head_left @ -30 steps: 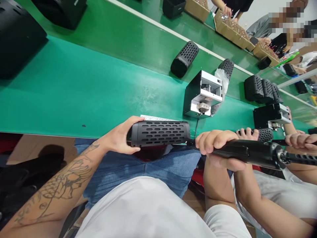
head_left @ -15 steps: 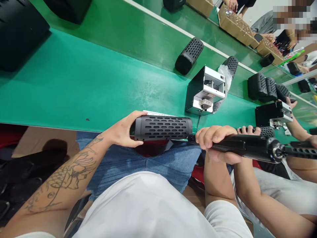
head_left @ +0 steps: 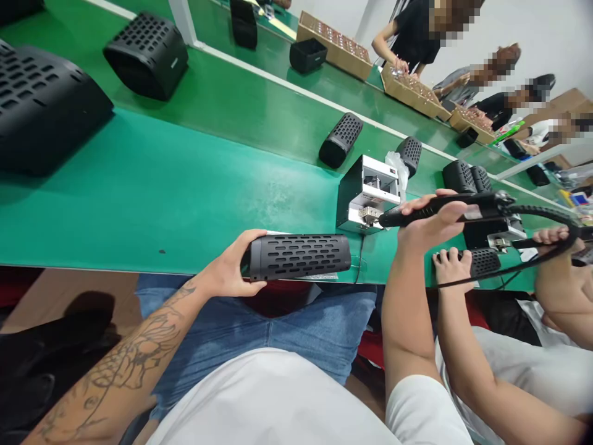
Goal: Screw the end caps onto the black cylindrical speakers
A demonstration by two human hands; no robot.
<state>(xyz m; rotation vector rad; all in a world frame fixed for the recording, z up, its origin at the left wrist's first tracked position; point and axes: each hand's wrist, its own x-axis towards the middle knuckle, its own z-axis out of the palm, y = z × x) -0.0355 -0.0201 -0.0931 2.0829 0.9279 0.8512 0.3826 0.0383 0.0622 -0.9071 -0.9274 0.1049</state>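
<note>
My left hand (head_left: 238, 264) is closed round the left end of a black slotted housing (head_left: 301, 256), which lies on its side at the table's front edge. A white sheet shows partly beneath the housing. My right hand (head_left: 433, 219) grips a black electric screwdriver (head_left: 445, 210), its cord trailing off to the right. The screwdriver's tip is at the metal outlet of a black and silver screw feeder (head_left: 368, 194); whether it touches a screw there is too small to tell.
Black slotted housings (head_left: 341, 139) stand along the green table (head_left: 208, 179), with large ones (head_left: 44, 111) at the left. On my right a co-worker's hand (head_left: 453, 266) rests by another housing. Across the table, people handle cardboard boxes (head_left: 412, 93) of small parts.
My right hand has lifted the screwdriver away from the housing's right end and carried it up to the screw feeder. My left hand still holds the housing. The view has tilted upward.
</note>
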